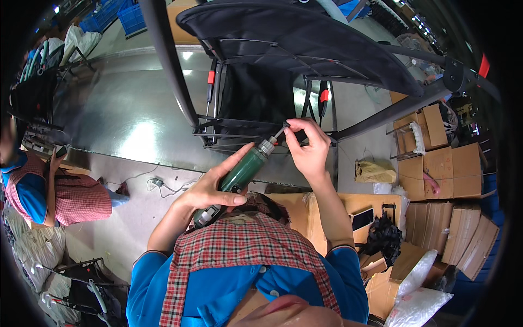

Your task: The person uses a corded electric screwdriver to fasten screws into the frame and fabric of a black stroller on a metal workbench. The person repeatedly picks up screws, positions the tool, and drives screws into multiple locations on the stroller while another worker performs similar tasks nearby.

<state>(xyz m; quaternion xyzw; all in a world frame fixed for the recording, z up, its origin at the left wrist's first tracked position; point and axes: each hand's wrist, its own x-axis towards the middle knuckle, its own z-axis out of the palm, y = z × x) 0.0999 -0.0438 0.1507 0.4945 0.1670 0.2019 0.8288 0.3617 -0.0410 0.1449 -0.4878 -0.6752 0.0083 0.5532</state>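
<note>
Left hand wrapped around a green power screwdriver | right hand pinching a dark piece (too small to identify) at the bit's tip | screwdriver tilted, near the black seat on the metal surface

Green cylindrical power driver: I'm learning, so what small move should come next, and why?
Probably guide the slim metal bit toward the black tubular frame just beyond: the left hand grips the green driver, and the right hand pinches at the bit's tip.
</note>
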